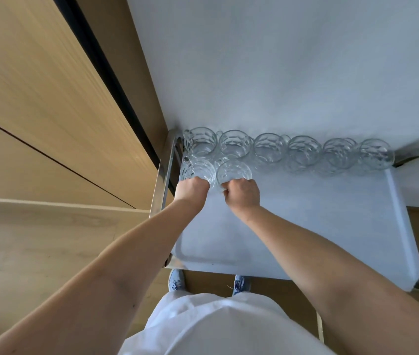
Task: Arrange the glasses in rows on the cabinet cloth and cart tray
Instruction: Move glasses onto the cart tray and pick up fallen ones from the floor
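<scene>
Position of my left hand (191, 190): far left corner of the cart tray (305, 226); fingers curled tight round the near wall of the left front glass (194, 169); fingertips hidden behind the knuckles, so I cannot tell how far they wrap.

Position of my right hand (241, 194): just beside the left, the two hands near but apart; fingers curled narrow on the near rim of the right front glass (232, 170), thumb on its left side; that glass stands upright on the tray, mouth up.

The two held glasses sit side by side, touching or nearly so; I cannot tell which; together they start a second line in front of the back row (304, 149).

Back row: six clear, cut-pattern glasses counted along the tray's far edge, left corner to right corner, each close against the next; smaller rims show between some of them, too blurred to separate.

Cabinet cloth (280, 60): pale, lying beyond the back row and filling the upper view.

Tray: pale, raised lip visible on the near and right sides; carried in a chrome cart frame (161, 180).

Surroundings: wooden panels (49, 98) to the left; my blue shoes (176, 280) below the tray's near edge; white shirt (216, 326) at the bottom.
</scene>
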Demonstrator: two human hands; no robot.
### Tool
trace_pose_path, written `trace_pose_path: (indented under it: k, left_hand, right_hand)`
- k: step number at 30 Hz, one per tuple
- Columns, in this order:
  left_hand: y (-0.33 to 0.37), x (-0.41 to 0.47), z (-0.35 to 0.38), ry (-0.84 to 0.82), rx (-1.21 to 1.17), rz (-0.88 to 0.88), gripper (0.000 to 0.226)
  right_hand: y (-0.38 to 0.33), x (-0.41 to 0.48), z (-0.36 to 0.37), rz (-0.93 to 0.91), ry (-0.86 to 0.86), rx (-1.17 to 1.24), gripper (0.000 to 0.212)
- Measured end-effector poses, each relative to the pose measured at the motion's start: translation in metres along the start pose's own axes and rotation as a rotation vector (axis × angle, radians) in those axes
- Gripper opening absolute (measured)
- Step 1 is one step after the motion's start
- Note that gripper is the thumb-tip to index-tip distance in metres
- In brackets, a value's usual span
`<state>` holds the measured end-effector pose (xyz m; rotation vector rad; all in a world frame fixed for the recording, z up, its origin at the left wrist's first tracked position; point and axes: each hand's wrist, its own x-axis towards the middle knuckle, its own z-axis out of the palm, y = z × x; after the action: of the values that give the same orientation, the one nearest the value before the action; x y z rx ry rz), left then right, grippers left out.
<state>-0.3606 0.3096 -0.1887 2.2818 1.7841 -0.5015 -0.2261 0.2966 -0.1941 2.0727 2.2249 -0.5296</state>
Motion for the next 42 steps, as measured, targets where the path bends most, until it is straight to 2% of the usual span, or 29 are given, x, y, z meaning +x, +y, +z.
trace_pose_path:
  k: [2, 5, 7, 9, 13, 16, 21, 26, 31, 35, 39, 42]
  left_hand:
    - [0.0, 0.001, -0.001, -0.024, -0.011, -0.013, 0.027]
    - [-0.002, 0.003, 0.0, -0.066, -0.022, 0.0, 0.017]
    - [-0.003, 0.003, 0.001, -0.055, -0.027, 0.027, 0.023]
    - [-0.003, -0.001, 0.005, -0.018, -0.02, 0.045, 0.034]
    - [0.0, -0.011, 0.002, 0.091, -0.018, 0.019, 0.03]
    - [0.01, -0.014, -0.016, 0.169, 0.001, 0.0, 0.047]
    - [0.058, -0.001, -0.056, 0.252, -0.024, 0.055, 0.056]
    - [0.155, 0.013, -0.072, 0.243, -0.086, 0.319, 0.058]
    - [0.236, 0.006, -0.068, 0.156, 0.176, 0.718, 0.062]
    - [0.295, 0.006, -0.076, 0.105, 0.17, 0.858, 0.058]
    - [0.356, -0.022, -0.056, -0.113, 0.174, 0.998, 0.05]
    - [0.398, -0.061, -0.025, -0.196, 0.271, 1.175, 0.05]
  right_hand:
    - [-0.002, 0.002, 0.001, 0.04, -0.016, 0.022, 0.036]
    - [-0.002, 0.006, 0.003, 0.066, -0.033, 0.071, 0.015]
    - [-0.001, 0.007, 0.003, 0.044, -0.052, 0.09, 0.013]
    - [0.003, 0.005, 0.002, 0.012, -0.07, 0.083, 0.022]
    - [0.014, -0.004, -0.001, -0.082, -0.071, -0.016, 0.036]
    - [0.031, -0.009, -0.01, -0.118, -0.078, 0.008, 0.049]
    - [0.076, -0.026, -0.038, -0.077, -0.039, 0.052, 0.059]
    - [0.165, -0.065, -0.062, 0.136, -0.017, 0.049, 0.058]
    - [0.254, -0.141, -0.062, 0.55, 0.06, 0.231, 0.057]
    - [0.281, -0.222, -0.038, 0.807, 0.091, 0.34, 0.06]
    - [0.287, -0.296, 0.0, 1.023, 0.069, 0.472, 0.064]
    - [0.294, -0.336, 0.015, 1.093, 0.075, 0.551, 0.066]
